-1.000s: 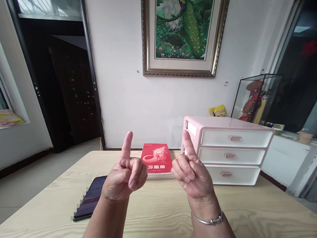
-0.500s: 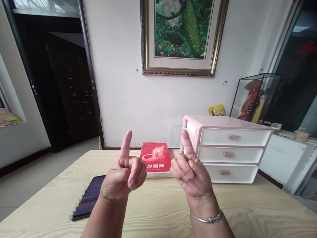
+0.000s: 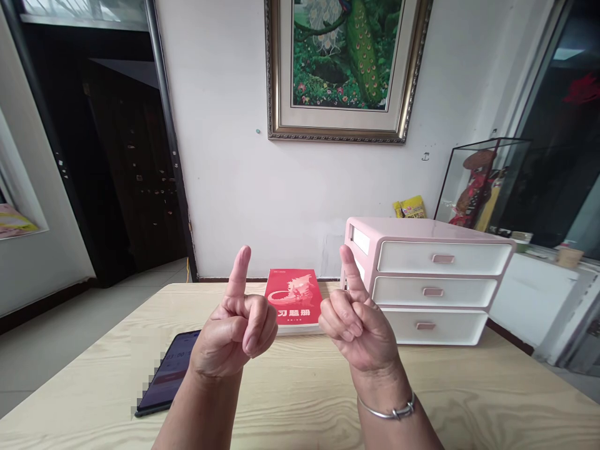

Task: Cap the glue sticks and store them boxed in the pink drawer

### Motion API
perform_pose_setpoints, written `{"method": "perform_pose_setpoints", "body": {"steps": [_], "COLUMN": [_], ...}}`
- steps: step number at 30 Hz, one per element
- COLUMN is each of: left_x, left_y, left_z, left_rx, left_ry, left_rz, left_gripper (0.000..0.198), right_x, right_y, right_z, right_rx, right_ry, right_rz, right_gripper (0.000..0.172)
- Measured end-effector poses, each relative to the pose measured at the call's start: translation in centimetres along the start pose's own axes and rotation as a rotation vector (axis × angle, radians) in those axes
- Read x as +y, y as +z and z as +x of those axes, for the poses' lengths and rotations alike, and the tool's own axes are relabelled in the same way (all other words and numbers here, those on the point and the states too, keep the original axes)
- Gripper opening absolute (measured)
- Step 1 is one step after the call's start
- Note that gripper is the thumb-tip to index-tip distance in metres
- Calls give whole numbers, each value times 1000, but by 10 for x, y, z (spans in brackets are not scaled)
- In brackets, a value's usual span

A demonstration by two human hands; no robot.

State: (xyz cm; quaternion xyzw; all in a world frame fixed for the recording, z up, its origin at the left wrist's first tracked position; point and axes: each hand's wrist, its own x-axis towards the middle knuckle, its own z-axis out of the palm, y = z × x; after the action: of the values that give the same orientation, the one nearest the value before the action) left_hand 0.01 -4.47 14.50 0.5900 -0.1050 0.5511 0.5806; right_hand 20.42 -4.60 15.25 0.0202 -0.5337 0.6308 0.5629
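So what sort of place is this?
It looks like a room in someone's home, perhaps a study: a framed peacock picture hangs on the wall, and a pink-and-white three-drawer organiser and a red paperback book sit on a light wooden table.

The bare left hand (image 3: 233,328) and right hand (image 3: 360,331) lead to bare forearms (image 3: 206,406); a thin silver metal bangle (image 3: 387,409) with a small clasp circles the right wrist (image 3: 379,390).

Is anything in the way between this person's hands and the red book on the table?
Nothing visible stands in the way. The left hand and right hand are raised just in front of the red book, with only air between. The pink drawer unit sits beyond the right hand, to the book's right, not between them.
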Motion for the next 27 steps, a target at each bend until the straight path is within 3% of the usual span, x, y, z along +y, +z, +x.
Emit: {"method": "perform_pose_setpoints", "body": {"steps": [5,7,10,13,17,22,27], "left_x": [-3,-12,-40,-74,-105,-117,-133], "left_y": [-7,-17,-38,-58,-64,-44,-16], "left_z": [4,5,1,-13,-38,-62,-83], "left_rx": [101,222,386,355,259,129,32], "left_ry": [-84,-214,-512,-843,-929,-979,-948], "left_rz": [85,261,737,1475,1665,1698,1656], "left_gripper": [93,86,73,52,37,28,30], "right_x": [13,28,59,88,105,75,16], "right_y": [-12,-24,-47,-68,-88,-119,-153], "right_z": [9,15,20,11,-20,-63,-104], "right_rx": [96,246,590,759,861,1088,1338], "right_ry": [40,94,293,543,678,602,420], "right_rz": [-21,-106,-400,-653,-760,-817,-746], "right_gripper": [70,62,50,47,33,15,23]}}
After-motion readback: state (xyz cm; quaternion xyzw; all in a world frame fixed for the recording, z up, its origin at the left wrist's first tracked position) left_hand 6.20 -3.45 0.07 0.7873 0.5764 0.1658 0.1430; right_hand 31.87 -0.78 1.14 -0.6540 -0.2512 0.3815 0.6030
